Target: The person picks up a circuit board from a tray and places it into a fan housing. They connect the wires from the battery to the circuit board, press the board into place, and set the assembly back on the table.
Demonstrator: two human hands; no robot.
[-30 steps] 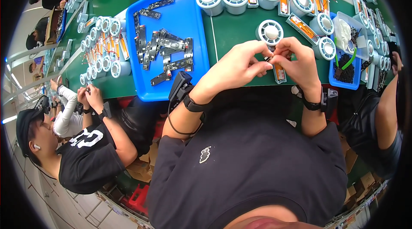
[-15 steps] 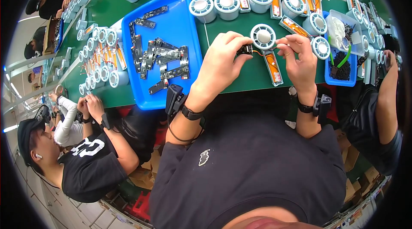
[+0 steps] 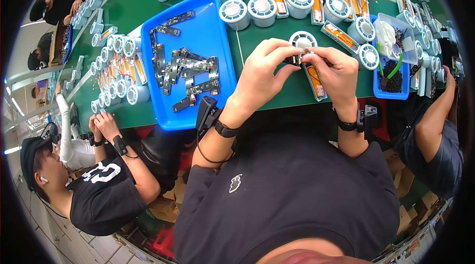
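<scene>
Between the thumb and fingers of my left hand point(image 3: 262, 68) is a small black circuit board point(image 3: 294, 59), mostly hidden by the fingers. My right hand point(image 3: 339, 68) is closed in a pinch right at the board's end; what its fingertips hold is too small and covered to make out. Just behind both hands stands a light-blue round fan head point(image 3: 303, 39) with a vented rim. Its handle, an open casing with an orange battery point(image 3: 315, 82) inside, points toward me, partly under my right hand. Similar black circuit boards point(image 3: 188, 63) lie loose in the blue tray point(image 3: 200, 21) to the left.
Several fan units point(image 3: 261, 7) with orange batteries and red wires stand along the back of the green table point(image 3: 257, 96). At right, a blue bin point(image 3: 392, 94) holds small dark parts, with a clear tub point(image 3: 408, 44) above. Co-workers sit on both sides.
My right hand has moved left to meet my left hand, its fingertips now at the circuit board. Both hands now partly cover the fan unit.
</scene>
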